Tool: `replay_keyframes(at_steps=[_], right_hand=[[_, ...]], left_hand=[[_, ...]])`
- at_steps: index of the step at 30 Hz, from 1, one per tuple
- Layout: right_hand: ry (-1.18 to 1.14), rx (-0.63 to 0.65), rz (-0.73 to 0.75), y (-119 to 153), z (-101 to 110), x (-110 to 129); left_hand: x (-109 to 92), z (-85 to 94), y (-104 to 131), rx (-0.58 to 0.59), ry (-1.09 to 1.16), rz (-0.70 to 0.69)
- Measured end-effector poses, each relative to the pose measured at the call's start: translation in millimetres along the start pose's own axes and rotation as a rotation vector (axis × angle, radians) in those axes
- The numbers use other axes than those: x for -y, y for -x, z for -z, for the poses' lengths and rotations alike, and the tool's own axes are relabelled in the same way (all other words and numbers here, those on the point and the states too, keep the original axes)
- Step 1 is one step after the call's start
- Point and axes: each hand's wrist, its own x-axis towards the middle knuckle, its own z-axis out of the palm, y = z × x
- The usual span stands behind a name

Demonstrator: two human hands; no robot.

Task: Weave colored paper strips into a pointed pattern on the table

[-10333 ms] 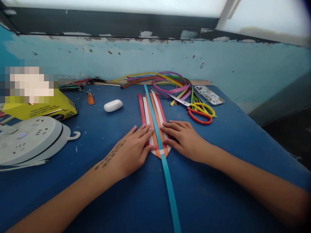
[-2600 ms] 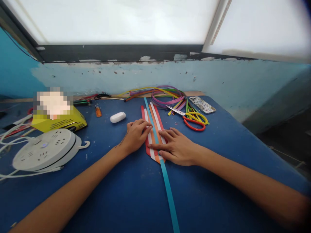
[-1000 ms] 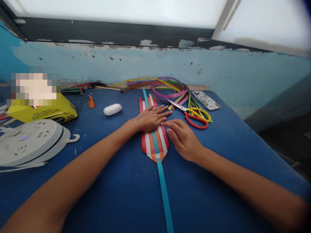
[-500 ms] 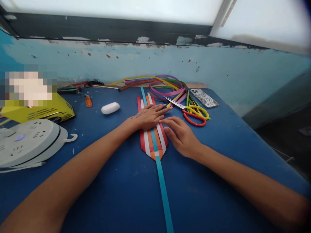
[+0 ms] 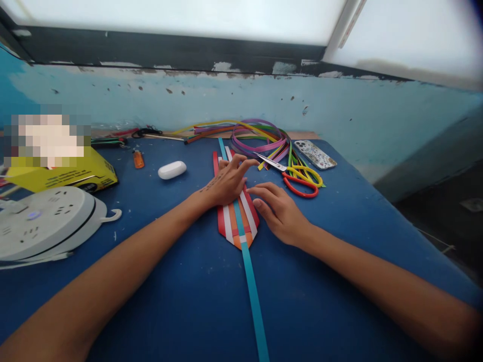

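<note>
A flat piece of woven strips [image 5: 231,221] in red, white and orange lies on the blue table, its pointed end towards me. Down its middle runs a long turquoise strip [image 5: 253,296], which stretches to the bottom of the view. My left hand [image 5: 229,182] rests across the upper part of the weave, fingers bent and apart, hiding what lies beneath. At the weave's right edge is my right hand [image 5: 277,211], its fingers loosely curved and apart, fingertips close to the red border. Neither hand grips anything visible. Scissors [image 5: 302,179] with red and yellow handles lie beyond the right hand.
Coiled coloured strips [image 5: 260,146] lie at the back beside a patterned phone [image 5: 315,154]. To the left are a white earbud case [image 5: 172,170], an orange lighter [image 5: 138,159], a yellow box [image 5: 71,173] and a round white power reel [image 5: 45,221] with a hook.
My left hand's fingers, flat and stretched out before, have bent and lifted at the knuckles. My right hand has hardly moved. The view has shifted slightly.
</note>
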Motion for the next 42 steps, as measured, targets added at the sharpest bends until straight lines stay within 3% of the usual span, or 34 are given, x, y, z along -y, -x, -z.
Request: replay_keyframes(at_steps=[11,29,32,37,42], right_hand=[[-0.012,0.013,0.011,0.0,0.4,0.4],[0.016,0.002,0.014,-0.8,0.8,1.5],[0.078,-0.01,-0.009,-0.4,0.2,-0.1],[0.132,0.077,-0.025,1.3,0.2,-5.3],[0.111,0.036,-0.065,2.3,0.0,-2.6]], left_hand=[[-0.6,1.8,0.9,-0.037,0.105,-0.148],[-1.6,3.7,5.3,-0.088,-0.025,-0.182],[-3.0,4.3,5.5,-0.131,-0.037,-0.167],[-5.6,8.9,3.1,-0.286,-0.097,-0.204],[-4.0,6.1,-0.9,-0.204,0.059,-0.238]])
